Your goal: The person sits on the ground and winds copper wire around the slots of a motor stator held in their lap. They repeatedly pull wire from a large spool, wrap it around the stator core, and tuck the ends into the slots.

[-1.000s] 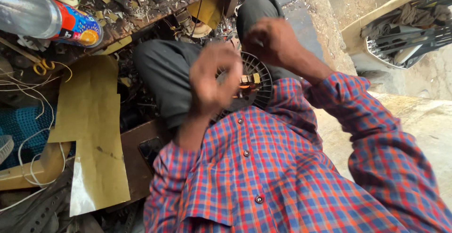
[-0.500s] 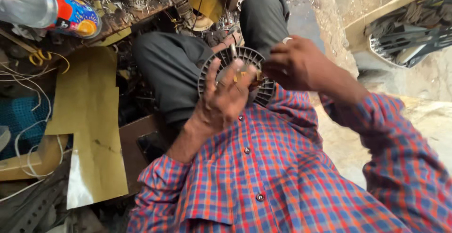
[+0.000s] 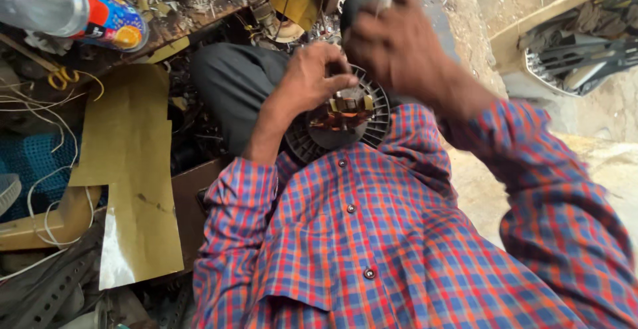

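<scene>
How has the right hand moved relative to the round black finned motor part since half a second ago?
Yes. The right hand has lifted off the round black finned motor part and now sits blurred above it, while the left hand grips its rim.

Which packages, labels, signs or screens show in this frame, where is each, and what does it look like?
Bottle: top left, lying on the cluttered bench; clear plastic, cylindrical.
Label: wrapped around the bottle's end; red and blue with an orange round mark.
No signs or screens in view.
The left hand rests on the round finned part in the lap; the right hand is raised above it, blurred, well away from the bottle.
</scene>
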